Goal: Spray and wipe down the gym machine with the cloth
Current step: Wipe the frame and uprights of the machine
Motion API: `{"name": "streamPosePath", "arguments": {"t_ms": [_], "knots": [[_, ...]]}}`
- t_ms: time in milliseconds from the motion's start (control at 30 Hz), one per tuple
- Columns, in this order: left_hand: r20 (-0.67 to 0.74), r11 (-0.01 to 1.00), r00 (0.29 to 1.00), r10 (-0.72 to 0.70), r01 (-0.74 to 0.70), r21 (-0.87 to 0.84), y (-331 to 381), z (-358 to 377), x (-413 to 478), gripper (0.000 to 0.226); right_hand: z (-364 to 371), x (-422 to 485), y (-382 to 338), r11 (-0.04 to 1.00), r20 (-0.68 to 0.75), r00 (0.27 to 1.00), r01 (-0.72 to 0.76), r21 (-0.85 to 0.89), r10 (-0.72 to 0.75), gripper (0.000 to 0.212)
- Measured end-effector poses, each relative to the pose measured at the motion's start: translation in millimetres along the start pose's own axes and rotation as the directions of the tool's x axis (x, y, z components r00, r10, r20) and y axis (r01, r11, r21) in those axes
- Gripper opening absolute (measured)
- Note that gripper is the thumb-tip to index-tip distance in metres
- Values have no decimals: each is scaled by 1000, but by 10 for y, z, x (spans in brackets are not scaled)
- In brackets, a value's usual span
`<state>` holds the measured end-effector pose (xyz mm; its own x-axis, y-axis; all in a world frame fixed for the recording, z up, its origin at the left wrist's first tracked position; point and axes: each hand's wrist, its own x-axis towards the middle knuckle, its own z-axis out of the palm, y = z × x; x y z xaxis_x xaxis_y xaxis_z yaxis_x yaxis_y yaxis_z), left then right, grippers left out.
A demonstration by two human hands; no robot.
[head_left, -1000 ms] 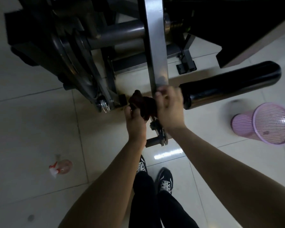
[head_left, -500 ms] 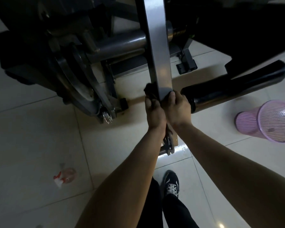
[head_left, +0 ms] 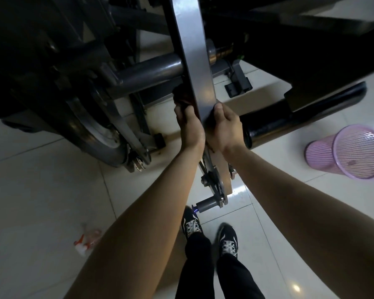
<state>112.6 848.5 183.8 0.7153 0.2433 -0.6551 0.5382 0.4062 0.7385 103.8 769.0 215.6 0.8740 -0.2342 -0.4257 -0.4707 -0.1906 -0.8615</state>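
A grey flat steel arm (head_left: 194, 61) of the gym machine runs down the middle of the view. My left hand (head_left: 189, 126) presses a dark red cloth (head_left: 181, 97) against the arm's left side; most of the cloth is hidden behind the arm and my fingers. On the arm's right edge, my right hand (head_left: 221, 128) grips the steel, thumb on the face. A black padded roller (head_left: 304, 114) juts out to the right of my right hand. The spray bottle (head_left: 86, 239) lies on the floor at lower left, away from both hands.
A pink mesh waste basket (head_left: 352, 151) stands on the tiled floor at right. The machine's dark frame and flywheel (head_left: 99, 134) fill the upper left. A pedal crank (head_left: 212, 190) hangs below my hands. My two shoes (head_left: 209, 231) are just under it.
My left hand with the cloth has slid from left of the arm onto its left side and further up it. My right hand stayed on the arm's right edge. The view moved closer.
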Motion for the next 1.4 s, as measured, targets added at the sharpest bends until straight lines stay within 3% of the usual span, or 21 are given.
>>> {"name": "streamPosePath", "arguments": {"t_ms": [67, 133, 200, 267, 333, 467, 533, 633, 833, 1000, 1133, 1233, 1300, 1400], "knots": [[13, 999, 999, 45, -45, 29, -142, -38, -232, 54, -37, 11, 32, 966, 40, 994, -108, 236, 102, 35], [29, 989, 995, 93, -96, 113, -371, -95, -451, 47, -88, 18, 31, 913, 70, 982, -187, 362, 173, 33], [52, 917, 951, 306, -309, 252, -550, -132, -625, 41, -131, 43, 32, 882, 102, 975, -222, 416, 197, 33], [140, 711, 808, 572, -574, 406, -629, -135, -641, 38, -161, 49, 45, 849, 141, 966, -257, 461, 215, 34], [280, 503, 706, 651, -677, 538, -506, -79, -575, 43, -187, 15, 37, 849, 141, 964, -265, 458, 225, 35], [398, 255, 656, 641, -671, 696, -203, -23, -374, 55, -214, -10, 49, 901, 136, 978, -198, 385, 157, 34], [374, 294, 669, 642, -665, 687, -270, -43, -352, 60, -205, -16, 48, 935, 127, 982, -174, 311, 140, 35], [298, 435, 780, 550, -572, 695, -521, -59, -452, 69, -189, -31, 59, 962, 95, 986, -157, 224, 139, 33], [327, 479, 821, 468, -546, 687, -786, -222, -578, 49, -171, -77, 69, 988, 77, 992, -108, 109, 99, 30], [312, 393, 731, 607, -617, 682, -346, -49, -402, 49, -160, -126, 7, 985, 44, 991, -133, 112, 128, 40], [438, 47, 529, 727, -675, 736, 287, 161, -268, 54, -205, -144, -60, 986, 56, 989, -141, 86, 136, 54], [500, -167, 413, 761, -621, 766, 754, 274, -128, 59, -207, -138, -86, 987, 52, 987, -155, 36, 153, 50], [470, -183, 393, 790, -581, 793, 1033, 424, -81, 57, -187, -145, -94, 986, 46, 986, -163, 34, 162, 46], [447, -186, 439, 779, -519, 834, 1127, 586, -69, 49, -181, -157, -108, 988, 13, 988, -157, 7, 157, 44]]}}
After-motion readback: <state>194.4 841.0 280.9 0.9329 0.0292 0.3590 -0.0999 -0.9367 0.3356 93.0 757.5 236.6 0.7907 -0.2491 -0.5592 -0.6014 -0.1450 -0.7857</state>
